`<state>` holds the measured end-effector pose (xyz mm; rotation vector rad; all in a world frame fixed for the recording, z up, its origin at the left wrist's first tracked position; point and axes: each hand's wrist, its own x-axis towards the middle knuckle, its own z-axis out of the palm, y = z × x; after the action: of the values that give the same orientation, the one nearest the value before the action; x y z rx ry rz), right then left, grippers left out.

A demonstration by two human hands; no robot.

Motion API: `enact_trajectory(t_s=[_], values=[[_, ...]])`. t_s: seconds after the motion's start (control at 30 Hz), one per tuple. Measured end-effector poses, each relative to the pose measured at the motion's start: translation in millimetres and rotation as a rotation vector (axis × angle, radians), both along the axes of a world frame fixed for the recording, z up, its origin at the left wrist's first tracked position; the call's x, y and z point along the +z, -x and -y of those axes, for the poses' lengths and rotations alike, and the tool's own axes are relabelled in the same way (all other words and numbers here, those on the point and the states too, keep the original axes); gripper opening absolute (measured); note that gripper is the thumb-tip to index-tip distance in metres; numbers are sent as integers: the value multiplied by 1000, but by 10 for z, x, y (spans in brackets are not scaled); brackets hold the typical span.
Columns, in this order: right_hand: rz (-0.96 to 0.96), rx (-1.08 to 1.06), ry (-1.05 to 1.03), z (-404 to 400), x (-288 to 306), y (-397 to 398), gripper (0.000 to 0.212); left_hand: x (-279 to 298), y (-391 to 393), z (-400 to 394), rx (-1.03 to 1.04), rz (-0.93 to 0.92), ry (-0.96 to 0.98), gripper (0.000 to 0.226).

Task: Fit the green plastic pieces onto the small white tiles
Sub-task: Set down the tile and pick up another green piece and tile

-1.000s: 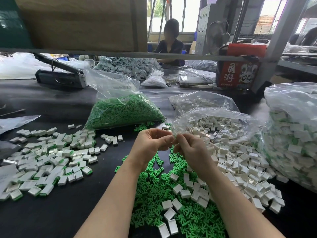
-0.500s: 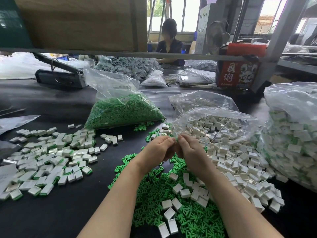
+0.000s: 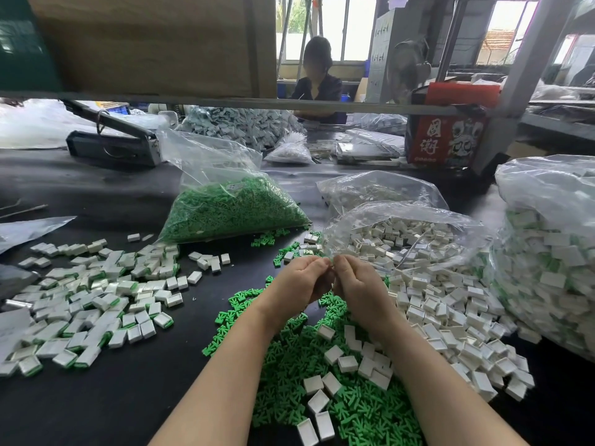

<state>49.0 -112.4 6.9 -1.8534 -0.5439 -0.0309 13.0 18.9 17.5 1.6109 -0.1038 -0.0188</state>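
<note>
Basically both hands meet fingertip to fingertip above the loose green pieces (image 3: 289, 375) on the bench (image 3: 128, 407): left hand (image 3: 297, 281) and right hand (image 3: 359, 284) are curled round something small between them, too hidden to name, probably 1 tile and 1 green piece. White tiles (image 3: 428, 304) spill from the open bag just right of the hands, and finished tiles (image 3: 96, 297) lie well apart on the left. To do the step well, I'd square the green piece to the tile's open side and press evenly with both thumbs until seated, not skewed.
</note>
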Motion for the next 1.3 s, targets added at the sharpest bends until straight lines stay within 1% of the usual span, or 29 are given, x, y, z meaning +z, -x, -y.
enact_trajectory(t_s=[0.07, 0.17, 0.23, 0.4, 0.57, 0.8, 1.3], values=[[6, -1, 19, 7, 10, -3, 33, 2, 0, -7, 9, -6, -16, 25], [72, -30, 131, 8, -5, -7, 32, -20, -12, -1, 19, -4, -98, 24], [87, -42, 163, 9, -15, -5, 34, -28, -23, 11, 33, 0, -157, 28], [121, -49, 186, 5, -44, -22, 39, -39, -32, 28, 44, 8, -188, 34], [64, -49, 208, -1, -80, -54, 43, -32, -7, 77, 52, 18, -235, 32], [129, -32, 289, 7, -70, -11, 54, -61, -26, 95, 65, 10, -314, 33], [164, -26, 408, 17, -77, -7, 57, -125, -4, 53, 21, -33, -231, 32]])
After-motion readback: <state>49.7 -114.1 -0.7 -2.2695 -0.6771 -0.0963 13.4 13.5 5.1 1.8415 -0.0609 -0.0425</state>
